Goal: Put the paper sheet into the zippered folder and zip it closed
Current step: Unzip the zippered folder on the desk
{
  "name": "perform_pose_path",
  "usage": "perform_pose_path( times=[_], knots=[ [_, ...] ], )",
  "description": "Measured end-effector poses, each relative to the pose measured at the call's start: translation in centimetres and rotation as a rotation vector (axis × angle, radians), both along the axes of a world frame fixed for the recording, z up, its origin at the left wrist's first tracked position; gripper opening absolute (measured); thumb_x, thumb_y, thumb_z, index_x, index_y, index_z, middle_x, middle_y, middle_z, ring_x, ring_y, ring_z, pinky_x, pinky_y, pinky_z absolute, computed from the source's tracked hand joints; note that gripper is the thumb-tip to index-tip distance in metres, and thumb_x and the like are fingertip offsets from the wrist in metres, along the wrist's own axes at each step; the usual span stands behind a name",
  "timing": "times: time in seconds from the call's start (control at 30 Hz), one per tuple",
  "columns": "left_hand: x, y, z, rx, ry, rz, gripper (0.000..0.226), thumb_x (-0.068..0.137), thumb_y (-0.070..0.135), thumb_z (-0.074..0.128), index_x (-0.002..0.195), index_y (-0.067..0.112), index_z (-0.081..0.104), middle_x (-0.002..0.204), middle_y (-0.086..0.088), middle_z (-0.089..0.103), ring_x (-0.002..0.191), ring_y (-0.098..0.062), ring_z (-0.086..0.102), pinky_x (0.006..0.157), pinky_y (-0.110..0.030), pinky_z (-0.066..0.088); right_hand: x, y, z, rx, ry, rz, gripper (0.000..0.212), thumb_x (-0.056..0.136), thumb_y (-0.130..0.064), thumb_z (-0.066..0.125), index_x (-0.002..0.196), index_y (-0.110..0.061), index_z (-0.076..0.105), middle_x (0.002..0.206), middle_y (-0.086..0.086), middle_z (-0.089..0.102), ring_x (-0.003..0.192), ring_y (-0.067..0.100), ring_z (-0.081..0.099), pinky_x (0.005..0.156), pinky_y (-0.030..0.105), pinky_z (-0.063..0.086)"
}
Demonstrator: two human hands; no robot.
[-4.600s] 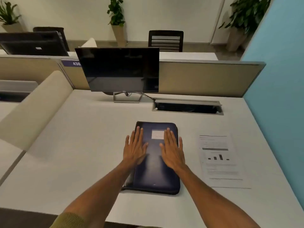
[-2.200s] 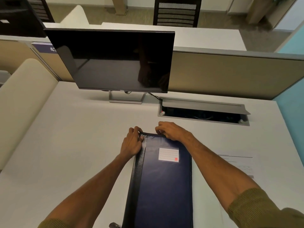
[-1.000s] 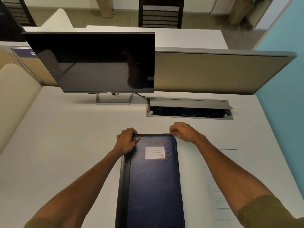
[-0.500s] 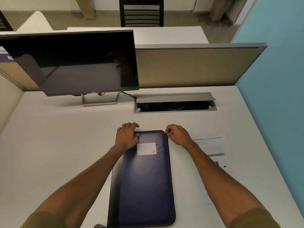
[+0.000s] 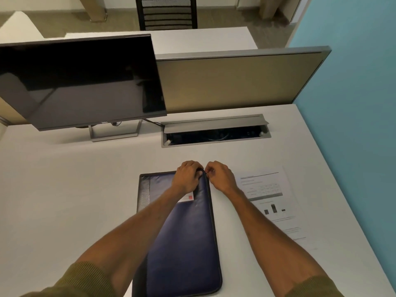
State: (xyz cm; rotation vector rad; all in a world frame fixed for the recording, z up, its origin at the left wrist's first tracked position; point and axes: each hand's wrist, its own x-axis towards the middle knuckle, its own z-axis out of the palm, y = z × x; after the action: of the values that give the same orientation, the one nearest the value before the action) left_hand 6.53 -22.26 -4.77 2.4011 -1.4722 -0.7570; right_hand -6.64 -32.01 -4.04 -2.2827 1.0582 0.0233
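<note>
Dark blue padded zippered folder (image 5: 184, 243) lies flat on the white desk (image 5: 64, 189), lower centre of frame. Left hand (image 5: 188, 176) grips its upper right corner, fingers curled over the edge. Right hand (image 5: 218, 175) pinches the zipper pull (image 5: 206, 173) there. White printed paper sheet (image 5: 272, 202) lies just right of the folder, outside it.

Item: monitor (image 5: 81, 82), lower bezel, brand "DELL". Item: paper sheet (image 5: 267, 200), printed lines too small to read.
</note>
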Motion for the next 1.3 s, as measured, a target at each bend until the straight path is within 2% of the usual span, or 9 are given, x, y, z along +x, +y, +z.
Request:
perform_pose_path(
  times=[0.17, 0.33, 0.53, 0.77, 0.9, 1.0, 1.07, 1.2, 1.3],
  knots=[
    [0.0, -0.8, -0.1, -0.004, 0.020, 0.061, 0.026, 0.110, 0.013, 0.051, 0.133, 0.011, 0.063, 0.143, -0.010, 0.061, 0.137, -0.032, 0.052, 0.116, -0.045, 0.046, -1.0, 0.4, -0.4, 0.009, -0.027, -0.045, 0.011, 0.101, -0.010, 0.065, 0.108, -0.009, 0.073, 0.116, 0.007, 0.075, 0.101, 0.025, 0.071, 0.090, 0.038, 0.061],
    [0.7, -0.8, 0.1, -0.005, 0.025, 0.091, 0.026, 0.110, 0.012, 0.052, 0.134, 0.009, 0.062, 0.142, -0.012, 0.061, 0.135, -0.033, 0.053, 0.114, -0.045, 0.047, -2.6, 1.5, -0.7, 0.059, -0.031, -0.024, 0.008, 0.098, -0.011, 0.070, 0.105, -0.010, 0.075, 0.108, 0.007, 0.077, 0.097, 0.024, 0.072, 0.088, 0.035, 0.060],
    [0.6, -0.7, 0.6, -0.004, 0.024, 0.095, 0.025, 0.109, 0.011, 0.053, 0.132, 0.009, 0.063, 0.142, -0.012, 0.061, 0.134, -0.034, 0.054, 0.113, -0.047, 0.047, -5.7, 4.2, -1.1, 0.139, -0.037, -0.012, 0.008, 0.096, -0.007, 0.069, 0.100, -0.009, 0.075, 0.103, 0.007, 0.078, 0.095, 0.022, 0.074, 0.089, 0.039, 0.063],
    [-0.2, -0.6, 1.6, 0.055, -0.005, 0.108, 0.029, 0.109, 0.008, 0.050, 0.135, 0.010, 0.062, 0.144, -0.013, 0.059, 0.135, -0.036, 0.052, 0.115, -0.050, 0.045, -10.5, 8.7, -2.0, 0.173, -0.050, -0.039, 0.005, 0.096, -0.009, 0.071, 0.099, -0.010, 0.075, 0.102, 0.005, 0.078, 0.093, 0.018, 0.074, 0.088, 0.035, 0.063],
    [-1.0, -0.5, 1.8, 0.069, -0.036, 0.108, 0.033, 0.108, 0.009, 0.050, 0.141, 0.009, 0.056, 0.148, -0.014, 0.055, 0.140, -0.037, 0.049, 0.119, -0.050, 0.042, -12.3, 11.1, -2.5, 0.129, -0.069, -0.080, 0.008, 0.100, -0.015, 0.070, 0.106, -0.013, 0.074, 0.109, 0.002, 0.075, 0.100, 0.016, 0.071, 0.092, 0.031, 0.061],
    [-1.9, 0.3, 1.8, 0.009, -0.075, 0.020, 0.046, 0.106, 0.008, 0.054, 0.151, 0.014, 0.046, 0.159, -0.012, 0.047, 0.152, -0.035, 0.040, 0.128, -0.047, 0.034, -11.9, 12.1, -2.3, 0.038, -0.063, -0.114, 0.012, 0.103, -0.017, 0.065, 0.111, -0.015, 0.074, 0.114, 0.002, 0.074, 0.104, 0.017, 0.070, 0.093, 0.033, 0.061],
    [-2.7, 1.1, 1.8, -0.027, -0.094, -0.111, 0.053, 0.105, 0.008, 0.056, 0.155, 0.020, 0.046, 0.163, -0.008, 0.046, 0.159, -0.032, 0.032, 0.132, -0.048, 0.028, -11.6, 12.2, -2.0, -0.006, -0.059, -0.125, 0.013, 0.103, -0.016, 0.064, 0.111, -0.015, 0.074, 0.114, 0.001, 0.074, 0.103, 0.018, 0.069, 0.092, 0.035, 0.060],
    [-4.7, 3.8, 1.4, 0.053, -0.154, -0.455, 0.043, 0.105, 0.015, 0.056, 0.146, 0.024, 0.063, 0.159, 0.005, 0.057, 0.166, -0.025, 0.023, 0.136, -0.042, 0.021, -11.7, 12.2, -1.6, -0.038, -0.040, -0.107, 0.016, 0.104, -0.018, 0.061, 0.114, -0.014, 0.074, 0.117, 0.002, 0.074, 0.106, 0.020, 0.069, 0.096, 0.038, 0.057],
    [-6.9, 7.1, 0.2, 0.074, -0.234, -0.501, 0.048, 0.108, 0.020, 0.050, 0.156, 0.023, 0.054, 0.170, 0.006, 0.043, 0.170, -0.021, 0.012, 0.138, -0.042, 0.014, -11.7, 12.3, -1.5, -0.045, -0.032, -0.106, 0.019, 0.105, -0.023, 0.061, 0.117, -0.015, 0.073, 0.120, 0.003, 0.074, 0.109, 0.021, 0.069, 0.101, 0.039, 0.055]
  ],
)
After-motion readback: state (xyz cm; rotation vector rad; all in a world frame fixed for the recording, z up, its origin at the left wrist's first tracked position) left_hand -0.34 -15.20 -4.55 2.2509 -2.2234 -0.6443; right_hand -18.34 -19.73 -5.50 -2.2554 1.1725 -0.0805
